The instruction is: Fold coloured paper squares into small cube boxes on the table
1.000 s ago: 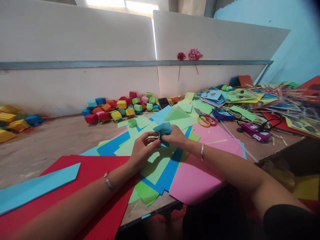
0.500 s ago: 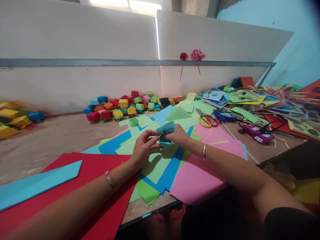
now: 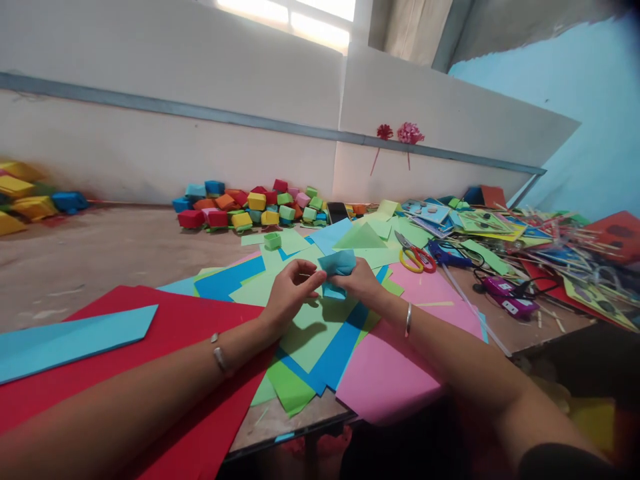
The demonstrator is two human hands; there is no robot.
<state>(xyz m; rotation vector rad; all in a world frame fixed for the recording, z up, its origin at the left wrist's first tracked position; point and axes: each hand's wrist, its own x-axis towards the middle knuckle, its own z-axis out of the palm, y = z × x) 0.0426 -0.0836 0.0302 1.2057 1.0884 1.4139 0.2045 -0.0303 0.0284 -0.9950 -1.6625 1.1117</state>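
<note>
A folded piece of light blue paper [image 3: 338, 263] is held above the stacked sheets in the middle of the table. My right hand [image 3: 359, 280] grips it from the right, with the fingers partly hidden behind the paper. On the other side my left hand [image 3: 294, 288] pinches the paper's left edge between thumb and fingertips. Beneath both hands lies a pale green sheet [image 3: 313, 337] over blue sheets [image 3: 356, 321]. A small green paper box [image 3: 273, 241] sits just beyond my left hand. Scissors [image 3: 416, 255] with red and yellow handles lie beyond my right hand.
Red sheets [image 3: 200, 387] with a light blue strip [image 3: 80, 341] cover the left front. Pink paper [image 3: 390, 373] is at right. Small coloured paper boxes [image 3: 257, 202] pile by the wall. A purple device [image 3: 509, 296], a blue glue gun [image 3: 453, 253] and paper cards [image 3: 487, 223] crowd the right.
The camera view has tilted and shifted slightly. My hands stay together at the light blue paper, which has turned a little; my left thumb now lies against its edge.
</note>
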